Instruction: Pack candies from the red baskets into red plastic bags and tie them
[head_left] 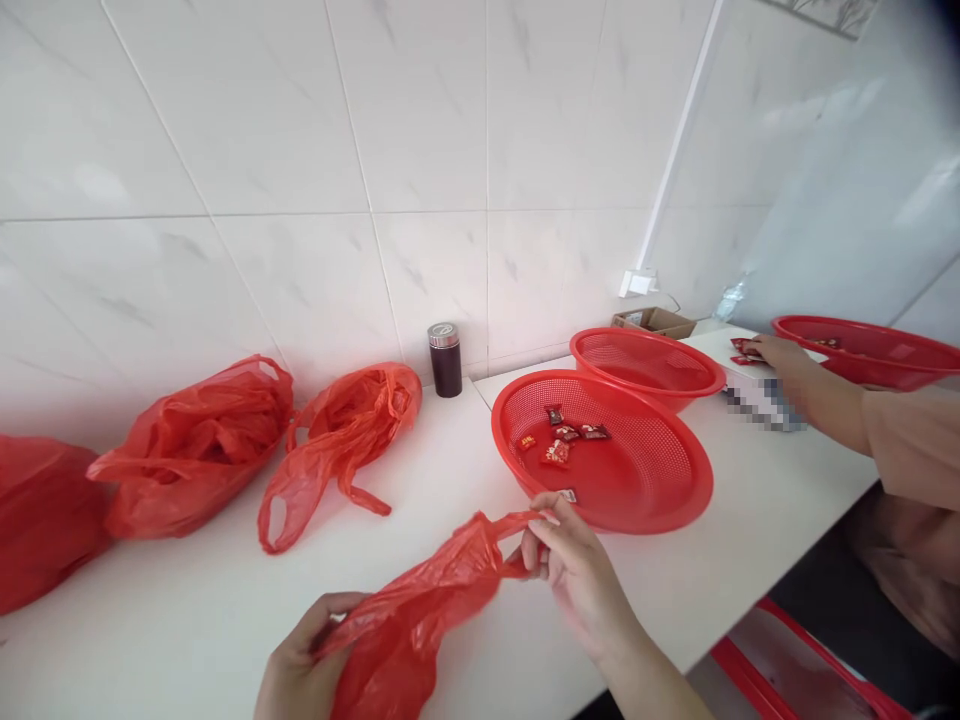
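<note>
On my feed the left grip (296, 665) is a bare hand, shown only as far as the wrist, where the lower edge of the view cuts it off. The right grip (574, 570) is bare too, with slim fingers (553, 545) and short nails. Behind it a bare forearm (645, 670) runs uncovered down to the bottom edge. Both grips look smooth and clean from here.
</note>
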